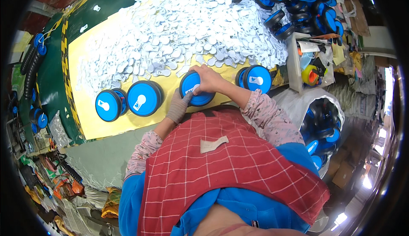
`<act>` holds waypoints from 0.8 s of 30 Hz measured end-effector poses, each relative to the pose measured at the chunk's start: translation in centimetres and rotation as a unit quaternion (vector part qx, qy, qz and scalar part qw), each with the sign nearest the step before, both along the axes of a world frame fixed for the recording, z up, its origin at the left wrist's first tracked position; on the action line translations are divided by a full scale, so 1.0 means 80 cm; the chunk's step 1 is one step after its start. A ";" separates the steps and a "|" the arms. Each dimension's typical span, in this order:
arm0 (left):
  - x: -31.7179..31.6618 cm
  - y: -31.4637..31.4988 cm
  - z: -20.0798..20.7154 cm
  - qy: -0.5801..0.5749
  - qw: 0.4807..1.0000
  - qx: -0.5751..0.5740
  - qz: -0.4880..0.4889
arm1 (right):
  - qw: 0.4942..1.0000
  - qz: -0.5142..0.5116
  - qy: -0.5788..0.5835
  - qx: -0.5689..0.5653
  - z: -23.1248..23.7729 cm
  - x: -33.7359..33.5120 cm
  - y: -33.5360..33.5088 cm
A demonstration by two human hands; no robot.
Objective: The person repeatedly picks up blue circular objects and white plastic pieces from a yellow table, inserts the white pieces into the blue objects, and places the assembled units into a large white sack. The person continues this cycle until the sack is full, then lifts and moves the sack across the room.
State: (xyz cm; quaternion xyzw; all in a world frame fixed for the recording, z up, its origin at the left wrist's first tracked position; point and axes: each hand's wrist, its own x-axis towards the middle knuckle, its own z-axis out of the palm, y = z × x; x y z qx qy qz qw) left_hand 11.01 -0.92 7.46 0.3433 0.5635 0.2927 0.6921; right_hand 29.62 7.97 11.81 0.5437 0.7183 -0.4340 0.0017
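Note:
My left hand point(179, 107), in a light knitted glove with bare-looking fingertips, grips the lower left edge of a blue-faced wheel point(190, 79) with a black rim. My bare right hand point(207, 80) wraps over the wheel's upper right side, its thumb pressing on the pale label on the blue face. To the left stand two labelled wheel pairs, one nearer point(142, 98) and one farther out point(108, 106). Another labelled wheel pair point(258, 79) stands to the right of my right hand. Whether the held wheel has a twin behind it is hidden.
A wide heap of white, round-headed labels point(170, 35) covers the yellow sheet point(102, 127) on the table. Blue-black wheels point(304, 10) pile up at the far right. A white bin point(294, 61) of odds and ends and a lined sack point(294, 97) of wheels stand at right.

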 end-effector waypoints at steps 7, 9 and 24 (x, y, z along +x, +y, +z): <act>0.006 0.020 0.042 0.011 0.998 0.042 0.040 | 0.983 0.076 0.088 -0.142 -0.030 0.079 0.128; -0.013 0.044 0.068 0.050 0.991 0.115 0.048 | 0.962 -0.017 -0.002 0.274 -0.074 0.171 0.243; -0.072 0.083 0.093 0.433 0.796 0.407 0.117 | 0.884 -0.010 0.013 0.467 0.062 0.185 0.250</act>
